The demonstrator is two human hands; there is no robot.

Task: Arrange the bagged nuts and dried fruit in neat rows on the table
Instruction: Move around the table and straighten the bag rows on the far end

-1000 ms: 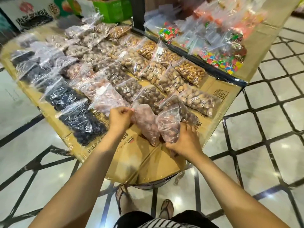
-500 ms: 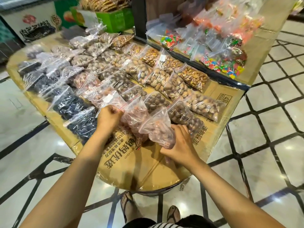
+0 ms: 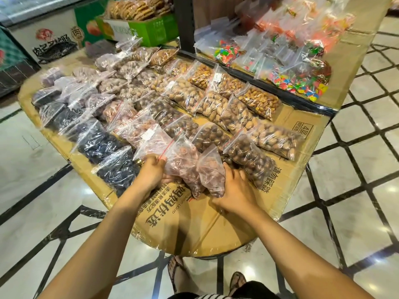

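Both hands (image 3: 151,173) on nut bags (image 3: 190,169) (table edge)

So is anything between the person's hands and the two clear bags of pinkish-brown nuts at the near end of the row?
Nothing visible. The left hand and right hand already rest on the two clear bags of pinkish-brown nuts, on the cardboard-covered table.

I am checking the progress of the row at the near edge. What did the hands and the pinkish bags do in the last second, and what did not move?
Both hands slid along the front pinkish bags. The left hand dropped from a bag's top to the near end of the pinkish row; the right hand keeps its bag, now nudged against its neighbour. The dark fruit bags stayed put.
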